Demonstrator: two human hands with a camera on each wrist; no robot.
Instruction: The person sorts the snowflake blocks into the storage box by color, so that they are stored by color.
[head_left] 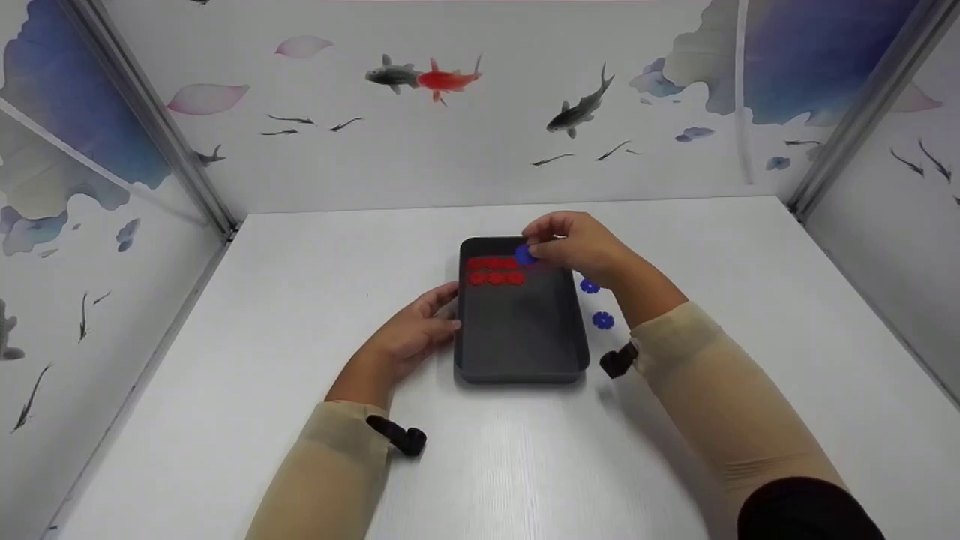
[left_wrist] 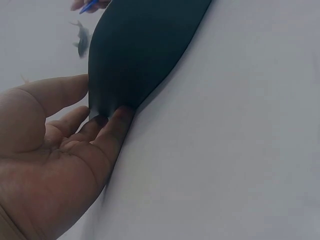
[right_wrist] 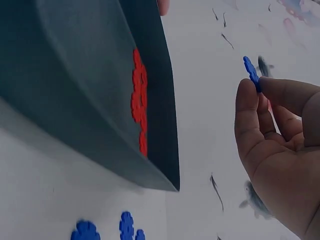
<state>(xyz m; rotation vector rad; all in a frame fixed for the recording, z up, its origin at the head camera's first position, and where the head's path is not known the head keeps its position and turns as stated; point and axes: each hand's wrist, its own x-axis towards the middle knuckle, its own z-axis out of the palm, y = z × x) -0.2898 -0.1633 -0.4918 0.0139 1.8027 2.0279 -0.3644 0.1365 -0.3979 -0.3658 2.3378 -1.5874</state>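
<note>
A dark grey rectangular tray (head_left: 525,337) lies on the table. My left hand (head_left: 415,334) holds its left wall, with the thumb by the rim and fingers (left_wrist: 117,122) against the outer side. Above the tray's far right part, my right hand (head_left: 581,244) pinches a blue notched plastic disc (right_wrist: 252,74) between thumb and finger. Two rows of red notched discs (head_left: 495,278) lie inside along the far end; the right hand partly covers the back row. Right of the tray are loose blue discs (head_left: 603,320), three of them in the right wrist view.
The white table (head_left: 300,262) runs up to a back panel (head_left: 480,165) printed with fish, with side panels in metal frames at left and right. A black strap (head_left: 397,435) shows at the left wrist, another (head_left: 619,361) at the right.
</note>
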